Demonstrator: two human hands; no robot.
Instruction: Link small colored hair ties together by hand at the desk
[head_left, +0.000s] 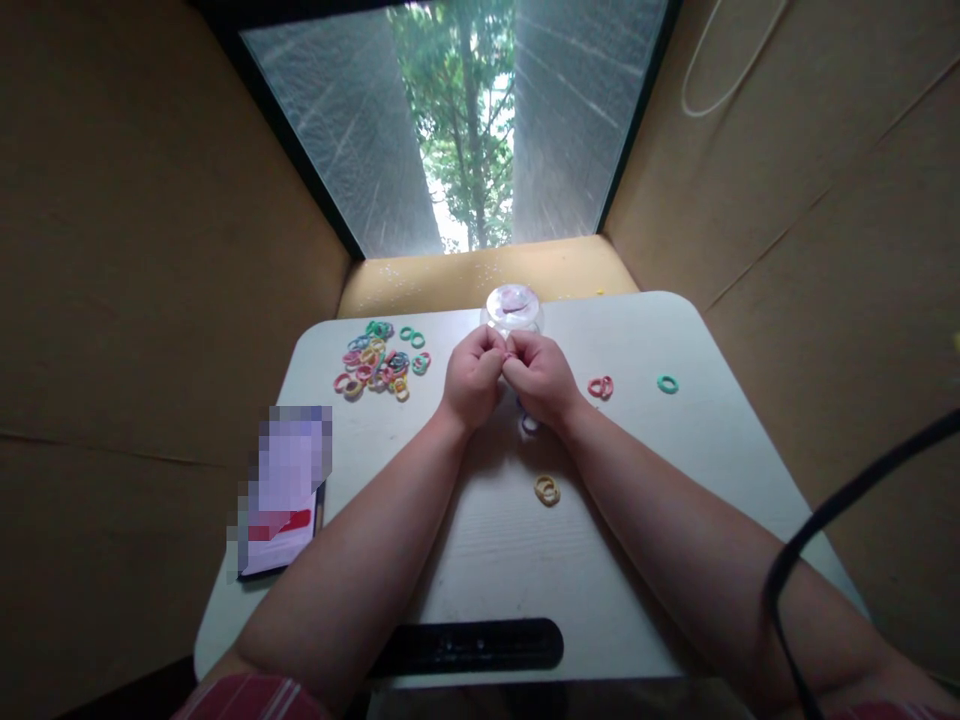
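My left hand (476, 375) and my right hand (541, 372) meet above the middle of the white table, fingers curled and thumbs touching. Whatever is pinched between them is hidden, apart from a small pinkish spot at the fingertips. Just behind the hands stands a clear round plastic container (513, 302) with a pinkish patch on top. Partly covered by my right hand is a purplish hair tie (530, 424). Two yellowish hair ties (547, 490) lie nearer to me. Right of the hands are red hair ties (601, 387) and a green hair tie (667, 384).
A pile of colourful hair ties (375, 365) lies at the table's far left. A phone (281, 500), partly blurred out, rests by the left edge of the table (465, 580). A black slot (480, 645) runs along the near edge, and a black cable (840, 510) hangs at right.
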